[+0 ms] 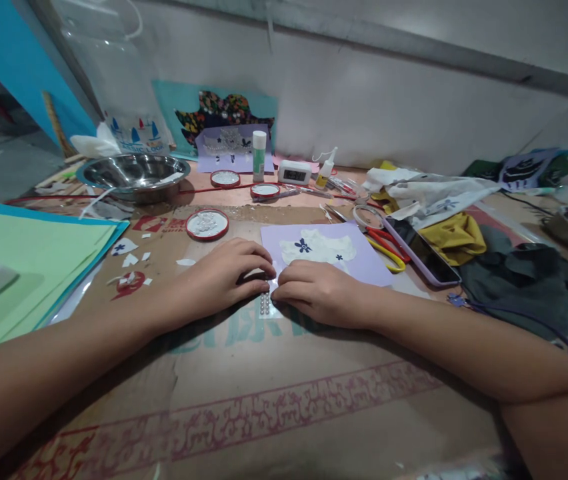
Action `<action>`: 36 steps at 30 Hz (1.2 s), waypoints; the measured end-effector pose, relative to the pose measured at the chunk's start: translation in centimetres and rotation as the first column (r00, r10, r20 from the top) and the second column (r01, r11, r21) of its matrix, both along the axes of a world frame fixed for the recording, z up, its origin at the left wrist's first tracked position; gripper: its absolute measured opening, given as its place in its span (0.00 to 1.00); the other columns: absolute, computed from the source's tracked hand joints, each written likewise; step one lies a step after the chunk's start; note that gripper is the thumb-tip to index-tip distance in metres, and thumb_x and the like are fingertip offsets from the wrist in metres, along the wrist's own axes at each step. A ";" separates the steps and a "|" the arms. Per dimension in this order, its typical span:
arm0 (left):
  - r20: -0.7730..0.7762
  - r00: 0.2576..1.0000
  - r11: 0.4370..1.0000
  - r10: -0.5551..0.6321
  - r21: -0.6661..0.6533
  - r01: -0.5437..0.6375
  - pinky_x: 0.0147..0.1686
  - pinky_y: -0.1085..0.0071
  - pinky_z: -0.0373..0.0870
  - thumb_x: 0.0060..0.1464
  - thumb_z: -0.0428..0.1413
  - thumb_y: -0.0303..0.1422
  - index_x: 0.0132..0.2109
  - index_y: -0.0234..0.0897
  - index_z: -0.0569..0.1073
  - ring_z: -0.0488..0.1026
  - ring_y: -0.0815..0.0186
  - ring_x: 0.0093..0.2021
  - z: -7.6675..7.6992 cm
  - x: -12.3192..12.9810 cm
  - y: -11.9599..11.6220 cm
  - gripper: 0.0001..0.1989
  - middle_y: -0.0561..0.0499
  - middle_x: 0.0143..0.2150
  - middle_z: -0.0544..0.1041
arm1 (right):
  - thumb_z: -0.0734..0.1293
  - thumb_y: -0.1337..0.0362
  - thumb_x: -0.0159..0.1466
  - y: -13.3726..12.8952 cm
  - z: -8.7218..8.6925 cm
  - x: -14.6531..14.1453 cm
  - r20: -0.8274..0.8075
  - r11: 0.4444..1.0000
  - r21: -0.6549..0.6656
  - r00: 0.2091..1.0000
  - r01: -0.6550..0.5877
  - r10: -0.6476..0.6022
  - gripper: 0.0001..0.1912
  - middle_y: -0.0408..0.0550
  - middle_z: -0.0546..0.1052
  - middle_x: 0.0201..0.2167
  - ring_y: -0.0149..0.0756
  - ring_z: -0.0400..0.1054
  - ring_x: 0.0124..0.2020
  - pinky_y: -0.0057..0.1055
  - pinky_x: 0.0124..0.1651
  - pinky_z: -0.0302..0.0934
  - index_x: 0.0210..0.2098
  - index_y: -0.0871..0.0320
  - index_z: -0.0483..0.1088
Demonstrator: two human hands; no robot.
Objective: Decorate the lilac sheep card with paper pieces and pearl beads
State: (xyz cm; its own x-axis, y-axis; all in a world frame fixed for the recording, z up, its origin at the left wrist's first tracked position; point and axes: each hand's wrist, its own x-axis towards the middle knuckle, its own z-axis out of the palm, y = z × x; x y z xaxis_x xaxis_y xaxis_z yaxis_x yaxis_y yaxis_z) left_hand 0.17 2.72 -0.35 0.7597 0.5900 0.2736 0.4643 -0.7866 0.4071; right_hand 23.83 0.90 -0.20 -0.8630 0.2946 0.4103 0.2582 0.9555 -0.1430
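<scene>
With fingers of left hand (pixel 227 270) and right hand (pixel 325 291) curled narrow, touches a small sheet of pearly beads (pixel 265 305), lying on cardboard (pixel 214 377) near purple paper (pixel 371 265). Cannot tell whether pinching it.

At the purple card's (pixel 370 265) near left corner, the left hand (pixel 229 270) and right hand (pixel 324 292) curl their fingers over a bead sheet (pixel 265 306); their grip is unclear. Left of the card lies a lid (pixel 207 239); right, a phone (pixel 423 253); beyond, a glue stick (pixel 259 160) and clock (pixel 295 173).
</scene>
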 end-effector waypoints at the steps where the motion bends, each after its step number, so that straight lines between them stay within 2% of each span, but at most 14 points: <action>1: 0.002 1.000 1.000 0.000 -0.003 0.000 0.55 0.59 0.67 0.65 0.55 0.36 0.48 0.38 0.78 0.72 0.58 0.53 0.0 0.0 0.0 0.10 0.45 0.51 0.77 | 0.59 0.72 0.71 -0.1 0.1 0.0 -0.005 1.000 -0.011 1.000 -0.001 0.001 0.12 0.52 0.77 0.34 0.36 0.68 0.35 0.30 0.39 0.65 0.39 0.62 0.75; 6: 0.005 1.000 1.000 0.006 -0.013 -0.006 0.55 0.59 0.67 0.64 0.55 0.36 0.47 0.39 0.79 0.72 0.58 0.53 0.0 0.0 0.1 0.10 0.46 0.51 0.77 | 0.60 0.73 0.67 -0.4 0.7 0.1 0.001 0.996 -0.084 1.000 -0.014 0.014 0.12 0.55 0.78 0.36 0.38 0.69 0.38 0.32 0.42 0.67 0.39 0.63 0.75; 16: 0.005 1.000 1.000 -0.006 -0.005 0.006 0.55 0.61 0.67 0.65 0.54 0.37 0.47 0.40 0.78 0.72 0.59 0.53 -0.2 -0.1 0.1 0.10 0.46 0.50 0.77 | 0.59 0.72 0.67 -0.5 0.6 0.2 0.007 0.996 -0.084 1.000 -0.006 0.007 0.12 0.55 0.78 0.37 0.38 0.70 0.38 0.33 0.42 0.67 0.41 0.62 0.75; 18: -0.005 1.000 0.998 0.003 0.058 -0.003 0.52 0.61 0.67 0.65 0.55 0.37 0.47 0.39 0.78 0.72 0.59 0.52 -0.3 -0.1 -0.1 0.10 0.46 0.50 0.76 | 0.60 0.72 0.67 -0.5 0.7 0.1 0.020 0.997 -0.076 1.000 -0.004 0.005 0.12 0.54 0.78 0.37 0.38 0.70 0.38 0.33 0.42 0.67 0.41 0.62 0.75; 21: -0.053 0.998 0.972 0.033 0.232 -0.020 0.48 0.60 0.67 0.66 0.54 0.37 0.43 0.39 0.79 0.73 0.58 0.47 0.2 -0.1 -0.3 0.10 0.46 0.47 0.78 | 0.59 0.72 0.67 -0.5 0.9 0.1 0.045 0.998 -0.066 0.999 0.006 -0.003 0.12 0.54 0.78 0.36 0.38 0.69 0.36 0.33 0.40 0.66 0.40 0.62 0.75; 24: -0.168 0.979 0.935 0.114 0.350 -0.049 0.44 0.59 0.66 0.67 0.52 0.37 0.38 0.37 0.79 0.74 0.57 0.42 1.6 -0.6 0.2 0.14 0.46 0.39 0.80 | 0.59 0.72 0.68 -0.6 0.8 0.0 0.059 0.997 -0.079 0.998 0.023 -0.018 0.12 0.54 0.77 0.35 0.38 0.68 0.36 0.33 0.39 0.65 0.40 0.63 0.75; 27: -0.218 0.929 0.893 0.299 0.406 -0.192 0.43 0.59 0.67 0.66 0.51 0.35 0.37 0.35 0.79 0.75 0.55 0.41 3.3 -2.2 1.9 0.14 0.44 0.37 0.81 | 0.59 0.72 0.68 -0.6 0.6 0.0 0.043 0.996 -0.083 0.999 0.030 -0.026 0.13 0.54 0.76 0.35 0.38 0.68 0.36 0.33 0.38 0.64 0.40 0.63 0.75; 31: -0.217 0.853 0.863 0.475 0.305 -0.403 0.37 0.64 0.68 0.63 0.50 0.31 0.43 0.38 0.80 0.77 0.58 0.39 4.7 -5.8 4.6 0.13 0.47 0.40 0.83 | 0.59 0.71 0.69 -0.7 0.5 0.1 0.030 0.997 -0.073 0.999 0.036 -0.034 0.12 0.54 0.76 0.34 0.37 0.67 0.35 0.32 0.37 0.63 0.39 0.63 0.75; 34: -0.229 0.830 0.847 0.509 0.306 -0.435 0.31 0.67 0.66 0.62 0.52 0.33 0.41 0.39 0.82 0.78 0.58 0.35 5.0 -8.0 5.8 0.13 0.47 0.38 0.84 | 0.58 0.72 0.68 -0.7 0.5 0.2 0.010 0.996 -0.085 0.999 0.038 -0.037 0.12 0.53 0.76 0.33 0.37 0.67 0.34 0.31 0.37 0.63 0.40 0.63 0.74; 36: -0.244 0.827 0.847 0.506 0.319 -0.425 0.30 0.67 0.66 0.61 0.51 0.35 0.41 0.40 0.82 0.78 0.58 0.34 5.0 -8.6 6.1 0.14 0.47 0.38 0.84 | 0.58 0.72 0.69 -0.7 0.6 0.2 -0.014 0.993 -0.115 0.999 0.040 -0.041 0.11 0.53 0.77 0.34 0.36 0.67 0.34 0.31 0.37 0.63 0.41 0.62 0.73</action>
